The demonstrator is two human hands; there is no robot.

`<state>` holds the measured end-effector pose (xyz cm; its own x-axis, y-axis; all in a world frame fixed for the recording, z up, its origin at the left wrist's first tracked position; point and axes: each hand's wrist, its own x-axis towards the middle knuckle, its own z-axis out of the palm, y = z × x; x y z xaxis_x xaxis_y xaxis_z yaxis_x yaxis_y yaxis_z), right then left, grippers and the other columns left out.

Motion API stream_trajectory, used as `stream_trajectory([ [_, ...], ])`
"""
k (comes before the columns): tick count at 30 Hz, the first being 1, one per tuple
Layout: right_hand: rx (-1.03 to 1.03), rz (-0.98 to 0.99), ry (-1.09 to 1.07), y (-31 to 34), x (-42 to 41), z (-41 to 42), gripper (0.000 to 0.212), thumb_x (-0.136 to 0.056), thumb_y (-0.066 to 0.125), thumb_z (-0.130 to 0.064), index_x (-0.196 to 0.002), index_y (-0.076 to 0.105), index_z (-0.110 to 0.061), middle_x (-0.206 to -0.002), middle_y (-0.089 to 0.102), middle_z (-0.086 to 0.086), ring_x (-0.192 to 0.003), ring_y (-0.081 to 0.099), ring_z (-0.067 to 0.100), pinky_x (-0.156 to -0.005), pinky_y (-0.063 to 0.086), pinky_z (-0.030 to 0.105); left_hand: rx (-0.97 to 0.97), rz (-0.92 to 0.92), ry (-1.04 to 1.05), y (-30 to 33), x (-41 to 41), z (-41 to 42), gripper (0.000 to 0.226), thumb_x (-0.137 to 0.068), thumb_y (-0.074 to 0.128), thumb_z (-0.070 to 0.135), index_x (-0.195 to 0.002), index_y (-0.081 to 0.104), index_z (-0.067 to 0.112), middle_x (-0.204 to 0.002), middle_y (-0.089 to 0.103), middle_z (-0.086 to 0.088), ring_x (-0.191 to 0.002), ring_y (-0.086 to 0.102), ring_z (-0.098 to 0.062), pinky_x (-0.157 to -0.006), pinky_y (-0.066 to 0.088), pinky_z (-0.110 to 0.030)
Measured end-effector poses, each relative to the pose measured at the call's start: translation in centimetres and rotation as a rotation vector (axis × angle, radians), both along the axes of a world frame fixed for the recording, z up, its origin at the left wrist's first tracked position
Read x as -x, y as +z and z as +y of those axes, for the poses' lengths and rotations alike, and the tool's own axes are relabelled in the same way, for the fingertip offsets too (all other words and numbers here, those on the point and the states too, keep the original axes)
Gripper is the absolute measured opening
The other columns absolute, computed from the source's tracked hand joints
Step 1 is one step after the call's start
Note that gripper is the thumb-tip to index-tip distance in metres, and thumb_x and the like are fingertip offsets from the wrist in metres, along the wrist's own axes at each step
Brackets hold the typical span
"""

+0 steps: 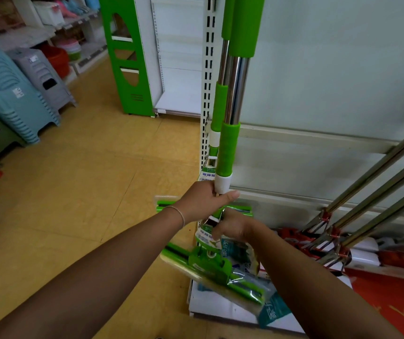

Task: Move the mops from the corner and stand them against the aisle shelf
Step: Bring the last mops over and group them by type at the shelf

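Yellow floor [73, 192]; white shelf [318, 81] at 1 o'clock. Left hand [203, 200] grasps the near mop [235, 94], rising to 12. Right hand [232, 226] pinches its lever [212, 220].

Both bare arms reach forward, the left hand [204, 200] curled around a pole, thumb across its front; just below it, the right hand [232, 225] grips downward, fingers bent.

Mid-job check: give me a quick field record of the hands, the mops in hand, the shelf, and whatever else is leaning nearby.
left hand: grips the near green mop just below its white collar
right hand: holds the mop lower down, by the metal lever
second green mop: upright, just behind the first
aisle shelf: white slotted upright right behind both handles
red mops: leaning on the shelf at right
stools: stacked at left
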<state>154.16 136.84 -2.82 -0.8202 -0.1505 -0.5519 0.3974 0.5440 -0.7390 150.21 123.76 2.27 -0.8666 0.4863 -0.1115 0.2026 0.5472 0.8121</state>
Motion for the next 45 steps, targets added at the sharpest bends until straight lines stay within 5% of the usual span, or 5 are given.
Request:
stream_trajectory([
  [7, 0.208, -0.059, -0.103, -0.1, 1.1, -0.4, 0.047, -0.069, 0.052, 0.026, -0.050, 0.068, -0.014, -0.051, 0.062, -0.013, -0.053, 0.055, 0.008, -0.048, 0.039, 0.021, -0.211, 0.109, 0.077, 0.5, 0.1, 0.1, 0.030, -0.092, 0.059, 0.044, -0.108, 0.059, 0.019, -0.079, 0.068, 0.002, -0.072, 0.065, -0.014, -0.069, 0.053, -0.035],
  [11, 0.156, -0.067, -0.111, -0.2, 2.3, 0.4, 0.049, -0.069, 0.050, 0.025, -0.041, 0.056, -0.015, -0.044, 0.048, -0.005, -0.050, 0.043, 0.014, -0.043, 0.034, 0.016, -0.242, 0.062, 0.152, 0.8, 0.6, 0.9, 0.028, -0.088, 0.067, 0.040, -0.111, 0.059, 0.026, -0.091, 0.069, 0.008, -0.079, 0.065, -0.007, -0.070, 0.051, -0.027],
  [25, 0.158, 0.340, -0.377, -1.0, 2.1, 0.0, 0.027, -0.086, 0.072, -0.023, -0.108, 0.062, -0.011, -0.101, 0.072, 0.005, -0.096, 0.068, 0.023, -0.081, 0.055, 0.039, -0.095, 0.009, 0.092, 2.2, 3.1, 3.2, 0.010, -0.092, 0.061, 0.036, -0.097, 0.052, 0.035, -0.077, 0.059, 0.019, -0.072, 0.058, 0.001, -0.060, 0.039, -0.016],
  [32, -0.117, 0.576, -0.422, 1.4, 2.6, -0.2, 0.021, -0.099, 0.054, -0.027, -0.115, 0.047, -0.015, -0.101, 0.067, 0.010, -0.086, 0.065, 0.030, -0.073, 0.054, 0.048, -0.045, 0.280, 0.160, 4.4, 3.6, 4.2, 0.026, -0.095, 0.055, 0.041, -0.109, 0.047, 0.021, -0.090, 0.057, 0.004, -0.078, 0.056, -0.013, -0.060, 0.040, -0.027],
  [45, -0.494, 0.585, -0.265, 1.8, 6.5, 0.1, 0.025, -0.100, 0.039, -0.016, -0.107, 0.056, 0.001, -0.086, 0.063, 0.009, -0.055, 0.036, 0.009, -0.045, 0.018, 0.020, 0.158, 0.603, 0.280, 8.0, 4.9, 5.7, 0.052, -0.098, 0.044, 0.048, -0.119, 0.045, 0.000, -0.102, 0.060, -0.018, -0.087, 0.063, -0.035, -0.062, 0.041, -0.033],
])
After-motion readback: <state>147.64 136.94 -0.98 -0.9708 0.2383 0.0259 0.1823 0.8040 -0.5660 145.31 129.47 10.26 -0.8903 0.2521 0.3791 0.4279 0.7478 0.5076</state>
